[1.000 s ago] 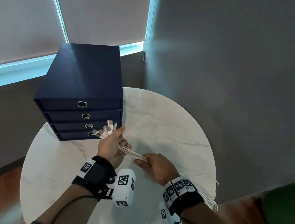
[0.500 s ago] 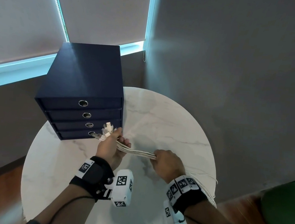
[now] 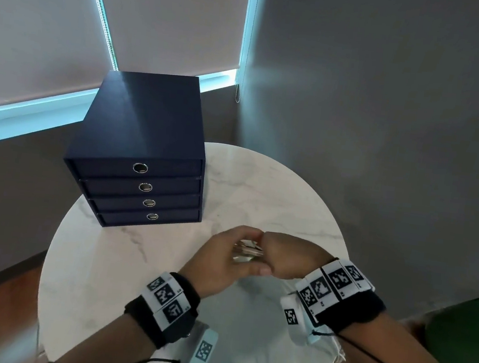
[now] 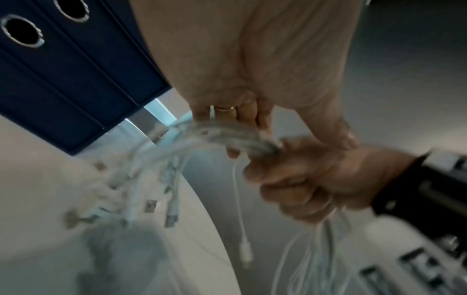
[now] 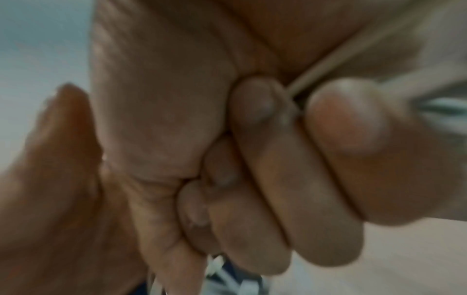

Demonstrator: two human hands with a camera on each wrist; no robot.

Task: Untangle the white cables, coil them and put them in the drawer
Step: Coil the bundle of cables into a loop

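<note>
The drawers (image 3: 139,187) stand closed at left. Left hand (image 3: 217,261) and right hand (image 3: 286,257) both grip the white cables (image 4: 227,137), bundled and bent between them above the table (image 3: 261,189). The hands, earlier apart, now meet.

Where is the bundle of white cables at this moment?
In the head view the white cables are gripped between the left hand and right hand, above the round marble table, right of and nearer than the navy drawer unit.

Grey wall (image 3: 389,109), drawn blinds (image 3: 35,23)
</note>
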